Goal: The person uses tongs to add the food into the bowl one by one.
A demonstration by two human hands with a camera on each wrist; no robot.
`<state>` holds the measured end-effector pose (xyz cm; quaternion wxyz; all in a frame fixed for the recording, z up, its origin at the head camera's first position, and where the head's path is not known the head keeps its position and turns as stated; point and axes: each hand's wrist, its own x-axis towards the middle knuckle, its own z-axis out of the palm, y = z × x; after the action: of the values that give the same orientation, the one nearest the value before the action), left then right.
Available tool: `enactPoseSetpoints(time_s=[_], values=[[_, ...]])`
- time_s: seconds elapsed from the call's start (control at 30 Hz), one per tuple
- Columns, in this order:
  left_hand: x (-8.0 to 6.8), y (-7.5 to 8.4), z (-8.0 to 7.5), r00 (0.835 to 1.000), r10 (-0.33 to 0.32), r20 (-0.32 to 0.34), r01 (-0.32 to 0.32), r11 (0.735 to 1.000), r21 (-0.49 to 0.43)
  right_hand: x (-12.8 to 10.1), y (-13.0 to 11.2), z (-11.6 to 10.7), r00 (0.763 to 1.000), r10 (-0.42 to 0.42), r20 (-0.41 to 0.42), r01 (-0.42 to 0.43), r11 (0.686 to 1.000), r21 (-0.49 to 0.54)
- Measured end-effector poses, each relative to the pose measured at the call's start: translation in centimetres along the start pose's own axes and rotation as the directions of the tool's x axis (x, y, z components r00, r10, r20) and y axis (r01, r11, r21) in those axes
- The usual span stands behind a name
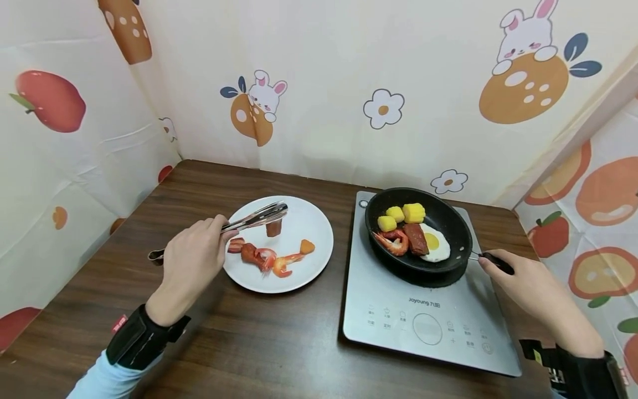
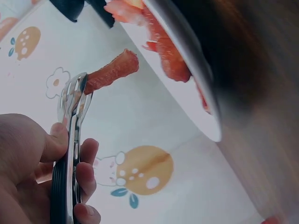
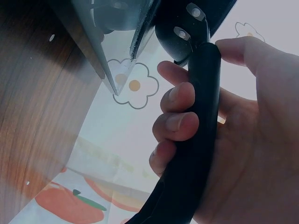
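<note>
My left hand (image 1: pixel 194 256) grips metal tongs (image 1: pixel 256 216) above the white plate (image 1: pixel 319 252). The tong tips pinch a reddish-brown strip of meat (image 2: pixel 114 71), which hangs clear of the plate in the left wrist view. On the plate lie a shrimp (image 1: pixel 282 267), a reddish-brown meat piece (image 1: pixel 251 256), a bacon-like piece (image 1: pixel 236 245) and an orange slice (image 1: pixel 307 246). My right hand (image 1: pixel 535 285) has its fingers wrapped round the black handle (image 3: pixel 198 121) of a frying pan (image 1: pixel 448 213). Inside the pan are several corn pieces (image 1: pixel 413 213), a shrimp (image 1: pixel 396 244), a meat slab (image 1: pixel 416 239) and a fried egg (image 1: pixel 436 244).
Below the pan is a silver induction cooktop (image 1: pixel 389 354); whether the pan touches it, I cannot tell. The brown wooden table (image 1: pixel 269 343) carries the plate and cooktop. Patterned cloth walls (image 1: pixel 324 94) enclose the table's back and both sides.
</note>
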<state>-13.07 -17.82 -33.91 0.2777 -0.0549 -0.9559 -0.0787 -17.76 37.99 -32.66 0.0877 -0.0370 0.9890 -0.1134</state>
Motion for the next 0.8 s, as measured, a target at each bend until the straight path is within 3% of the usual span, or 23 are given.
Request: enactPoseSetpoints(time_s=[0.27,0.5,0.8], values=[[1.9,2.3,-0.7,0.999,0.052,-0.011,-0.052,0.999,-0.005,0.0,-0.1,-0.2,1.0,-0.014,-0.002,0.014,1.0,-0.004],[3.9,5.5,-1.3,0.99,0.138,-0.036,-0.139,0.99,-0.028,0.1,-0.1,-0.1,1.0,-0.02,-0.017,0.02,1.0,0.003],[5.6,9.7,-0.1,0.934,0.303,-0.188,-0.306,0.952,0.012,0.0,0.0,-0.1,0.999,-0.016,-0.029,0.016,1.0,-0.001]])
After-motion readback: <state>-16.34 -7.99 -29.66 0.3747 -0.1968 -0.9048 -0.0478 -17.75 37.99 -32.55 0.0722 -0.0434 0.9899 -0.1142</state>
